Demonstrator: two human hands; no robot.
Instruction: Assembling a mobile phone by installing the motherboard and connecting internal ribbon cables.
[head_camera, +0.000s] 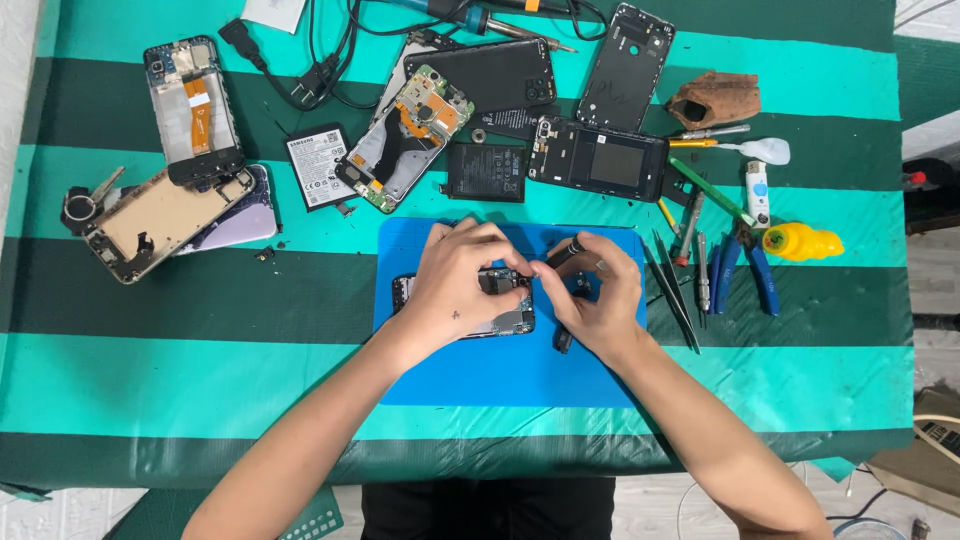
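Fingers of the left hand (462, 285) pin the opened phone (505, 302); right hand (598, 295) pinches a black screwdriver (563, 252) — best kept upright, pressing gently.

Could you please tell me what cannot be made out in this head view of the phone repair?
- Opened phone on the blue mat: mostly covered by the left hand.
- Dark tool: tip hidden by the right hand.
- Soldering iron: cut off by the top edge.

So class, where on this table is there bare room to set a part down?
Free: the near blue mat below both hands, and the striped cloth left of it. Crowded: the far edge with opened phones and the tools right of the mat.
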